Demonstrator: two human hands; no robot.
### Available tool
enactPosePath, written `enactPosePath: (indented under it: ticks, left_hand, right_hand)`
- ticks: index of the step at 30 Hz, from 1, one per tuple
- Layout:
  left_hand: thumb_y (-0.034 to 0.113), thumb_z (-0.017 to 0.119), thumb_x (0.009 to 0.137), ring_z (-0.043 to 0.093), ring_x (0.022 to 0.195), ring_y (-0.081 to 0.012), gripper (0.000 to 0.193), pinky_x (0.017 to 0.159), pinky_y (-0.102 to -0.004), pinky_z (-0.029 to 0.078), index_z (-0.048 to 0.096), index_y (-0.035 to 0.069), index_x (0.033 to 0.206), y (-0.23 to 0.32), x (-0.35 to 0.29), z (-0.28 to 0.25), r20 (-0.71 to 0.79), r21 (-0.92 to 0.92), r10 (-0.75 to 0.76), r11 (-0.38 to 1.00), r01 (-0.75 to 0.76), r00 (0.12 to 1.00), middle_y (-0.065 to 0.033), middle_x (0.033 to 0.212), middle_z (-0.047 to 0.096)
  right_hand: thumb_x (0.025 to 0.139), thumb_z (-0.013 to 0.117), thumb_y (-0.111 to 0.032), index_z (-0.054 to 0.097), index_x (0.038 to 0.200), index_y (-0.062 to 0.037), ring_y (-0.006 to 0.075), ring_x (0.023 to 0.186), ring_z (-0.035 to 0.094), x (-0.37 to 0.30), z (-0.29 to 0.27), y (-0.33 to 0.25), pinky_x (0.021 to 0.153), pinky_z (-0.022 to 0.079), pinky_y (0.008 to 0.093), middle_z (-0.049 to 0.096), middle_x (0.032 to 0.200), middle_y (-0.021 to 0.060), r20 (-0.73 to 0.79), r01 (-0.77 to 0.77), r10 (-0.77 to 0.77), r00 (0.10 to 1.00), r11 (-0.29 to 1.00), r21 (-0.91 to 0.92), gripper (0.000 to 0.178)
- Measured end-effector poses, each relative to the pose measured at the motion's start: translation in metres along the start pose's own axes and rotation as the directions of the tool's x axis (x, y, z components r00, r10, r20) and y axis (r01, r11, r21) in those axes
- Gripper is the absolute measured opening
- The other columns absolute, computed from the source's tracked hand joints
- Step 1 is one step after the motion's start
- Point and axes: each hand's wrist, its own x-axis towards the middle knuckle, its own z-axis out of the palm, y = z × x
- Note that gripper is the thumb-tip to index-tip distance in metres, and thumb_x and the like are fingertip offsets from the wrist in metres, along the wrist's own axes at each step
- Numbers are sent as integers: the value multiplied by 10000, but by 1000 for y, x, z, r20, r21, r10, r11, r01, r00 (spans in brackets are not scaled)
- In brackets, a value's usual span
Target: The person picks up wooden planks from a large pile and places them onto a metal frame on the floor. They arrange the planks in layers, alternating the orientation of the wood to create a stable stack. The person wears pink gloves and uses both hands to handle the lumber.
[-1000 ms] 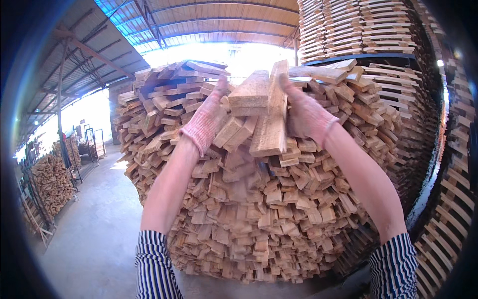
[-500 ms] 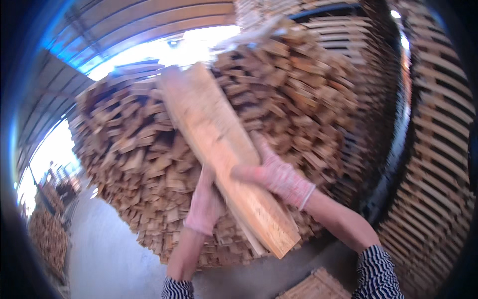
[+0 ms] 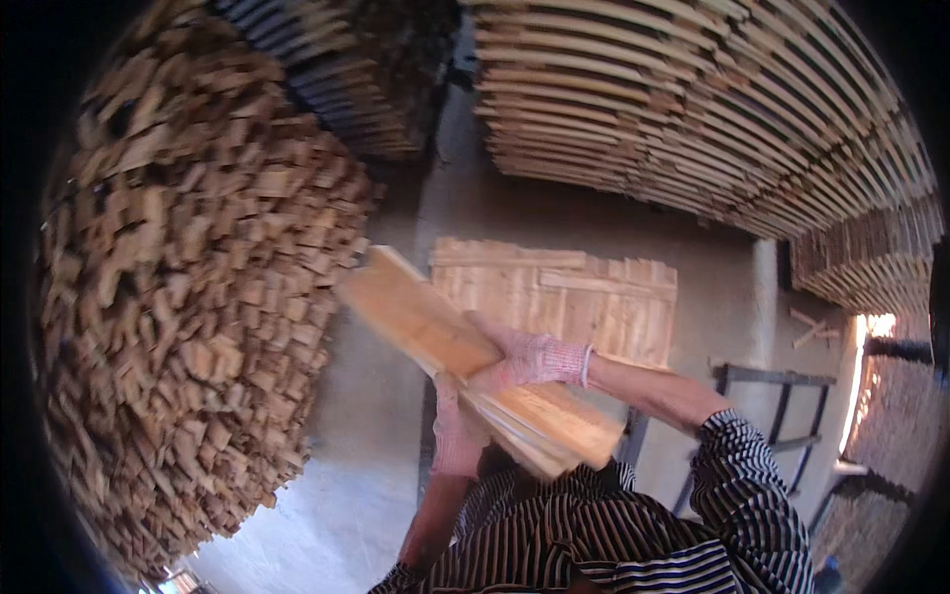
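A small stack of wooden boards (image 3: 421, 315) lies slanted across the middle of the view, gripped between my two gloved hands. My right hand (image 3: 520, 358), in a pinkish knitted glove, is closed over the top of the boards near their middle. From the near left side my left hand (image 3: 458, 436), gloved alike, holds their edge; its fingers under the wood are hidden. The boards' near ends fan slightly apart close to my striped shirt. Beyond them a low layer of boards (image 3: 604, 312) lies side by side, with crosswise boards on it.
A tall heap of short wood pieces (image 3: 198, 297) fills the left. Slatted stacks of boards (image 3: 633, 109) stand at the far side and right. A dark metal frame (image 3: 777, 376) stands at the right, near crossed sticks (image 3: 809, 327) on the concrete floor (image 3: 371, 396).
My view has swung right and down, away from the wood heap. The boards have come round with my hands, closer to my body, and the low layer of boards is now in full view.
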Motion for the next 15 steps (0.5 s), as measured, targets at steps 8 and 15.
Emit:
enactPosePath:
  ticks: [8,15]
  left_hand:
    - [646,720,907,574,1299,-275,858,1089,-442,487,519,66,1506,-131,146,-8,-213,449,-585,652,610,782,-124,1457,580]
    - [653,707,916,554,1366,-267,825,1108,-513,498,526,115,1515,-212,318,-13,-215,409,-787,465,785,578,-117,1498,577]
  right_hand:
    - [1005,664,-507,496,1523,-53,197,1234,630,-48,-49,229,1062,509,353,620,1437,101,-135,-181,460,877,579,795,709]
    - [1090,578,-340,539,1479,-65,215,1207,644,27,-124,417,1053,530,372,628,1413,84,-75,-125,534,842,329,936,478]
